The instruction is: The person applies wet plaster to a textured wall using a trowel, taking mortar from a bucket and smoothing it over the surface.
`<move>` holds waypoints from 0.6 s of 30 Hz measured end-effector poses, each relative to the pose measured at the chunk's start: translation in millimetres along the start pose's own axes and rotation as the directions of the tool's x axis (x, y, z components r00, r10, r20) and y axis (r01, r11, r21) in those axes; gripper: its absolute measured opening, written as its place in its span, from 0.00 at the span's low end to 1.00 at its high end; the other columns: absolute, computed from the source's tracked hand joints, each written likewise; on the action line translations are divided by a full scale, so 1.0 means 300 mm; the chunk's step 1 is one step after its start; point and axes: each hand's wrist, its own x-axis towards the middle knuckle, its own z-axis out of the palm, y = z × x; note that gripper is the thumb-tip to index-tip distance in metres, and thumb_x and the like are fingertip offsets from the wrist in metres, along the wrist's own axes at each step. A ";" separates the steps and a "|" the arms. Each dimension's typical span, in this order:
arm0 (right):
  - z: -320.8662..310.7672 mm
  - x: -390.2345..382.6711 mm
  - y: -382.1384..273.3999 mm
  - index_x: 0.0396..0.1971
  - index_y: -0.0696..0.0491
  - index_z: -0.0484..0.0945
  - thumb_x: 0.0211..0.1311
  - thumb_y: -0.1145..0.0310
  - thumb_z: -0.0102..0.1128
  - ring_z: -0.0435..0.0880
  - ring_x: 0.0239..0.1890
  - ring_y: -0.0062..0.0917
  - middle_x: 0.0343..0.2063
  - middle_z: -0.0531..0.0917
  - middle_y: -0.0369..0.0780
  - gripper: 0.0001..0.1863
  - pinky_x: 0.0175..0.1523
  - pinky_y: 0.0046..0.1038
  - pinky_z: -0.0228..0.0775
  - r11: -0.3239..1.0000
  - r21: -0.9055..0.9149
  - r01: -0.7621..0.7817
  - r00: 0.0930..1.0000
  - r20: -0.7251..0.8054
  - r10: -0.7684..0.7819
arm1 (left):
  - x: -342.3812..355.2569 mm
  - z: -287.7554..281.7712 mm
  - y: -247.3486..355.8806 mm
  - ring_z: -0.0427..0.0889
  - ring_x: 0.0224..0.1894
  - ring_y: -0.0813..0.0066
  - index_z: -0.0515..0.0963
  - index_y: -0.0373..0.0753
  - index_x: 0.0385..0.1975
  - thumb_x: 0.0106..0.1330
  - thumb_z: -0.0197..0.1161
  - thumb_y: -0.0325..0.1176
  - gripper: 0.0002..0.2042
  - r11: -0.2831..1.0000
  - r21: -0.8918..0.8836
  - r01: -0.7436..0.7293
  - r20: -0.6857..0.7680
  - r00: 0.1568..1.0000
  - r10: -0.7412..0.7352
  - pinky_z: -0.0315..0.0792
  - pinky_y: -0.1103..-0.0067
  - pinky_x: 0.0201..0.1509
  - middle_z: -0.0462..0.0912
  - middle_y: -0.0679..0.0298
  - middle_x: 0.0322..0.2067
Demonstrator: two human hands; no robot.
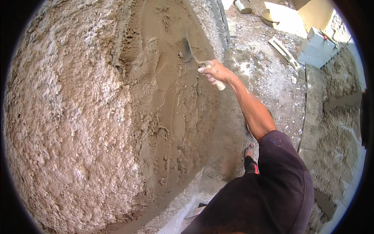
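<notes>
My right hand is closed around the pale handle of a trowel, arm stretched out ahead. Its thin blade, seen nearly edge-on, is at the wet grey-brown mortar on the wall; whether it presses on the surface I cannot tell. The mortar forms a tall band, smooth in places and lumpy or ridged in others. To its left the wall is rough, pale and bumpy. White residue marks my fingers. My left hand is out of view.
On the dusty, debris-strewn floor lie a long pale tool and a bowl-like container, with a bucket beyond. A light-blue block stands at the far right. My sandalled foot is below my arm.
</notes>
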 end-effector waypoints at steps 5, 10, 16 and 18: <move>0.270 -0.239 0.069 0.36 0.53 0.71 0.64 0.61 0.66 0.66 0.13 0.13 0.15 0.67 0.29 0.14 0.16 0.21 0.60 0.997 0.027 0.074 0.995 0.066 -0.076 | -0.002 0.019 -0.020 0.47 0.74 0.42 0.51 0.35 0.73 0.77 0.45 0.49 0.32 0.999 -0.042 0.015 -0.014 1.000 -0.016 0.53 0.55 0.73 0.44 0.38 0.72; 0.588 -0.472 0.215 0.45 0.62 0.74 0.65 0.60 0.64 0.75 0.18 0.25 0.17 0.76 0.37 0.20 0.25 0.32 0.71 0.938 -0.234 0.256 0.958 -0.066 -0.278 | -0.015 0.018 -0.089 0.47 0.74 0.42 0.51 0.35 0.73 0.77 0.45 0.49 0.32 0.997 -0.075 0.025 -0.019 0.999 -0.026 0.53 0.55 0.73 0.44 0.38 0.72; 0.542 -0.827 0.645 0.35 0.59 0.77 0.63 0.56 0.62 0.84 0.36 0.51 0.30 0.83 0.55 0.18 0.43 0.46 0.76 0.737 -0.646 -0.202 0.958 -0.288 0.011 | -0.024 0.022 -0.133 0.47 0.74 0.42 0.51 0.35 0.73 0.77 0.45 0.49 0.32 0.993 -0.099 0.058 -0.029 0.998 -0.062 0.53 0.56 0.73 0.43 0.38 0.72; 0.358 -0.908 0.846 0.38 0.57 0.76 0.62 0.55 0.62 0.83 0.38 0.52 0.31 0.84 0.53 0.19 0.43 0.49 0.75 0.617 -0.668 -0.417 0.868 -0.495 0.050 | -0.016 0.018 -0.151 0.47 0.74 0.42 0.51 0.35 0.73 0.77 0.45 0.49 0.32 0.995 -0.078 0.063 -0.053 0.996 -0.067 0.53 0.56 0.73 0.43 0.38 0.72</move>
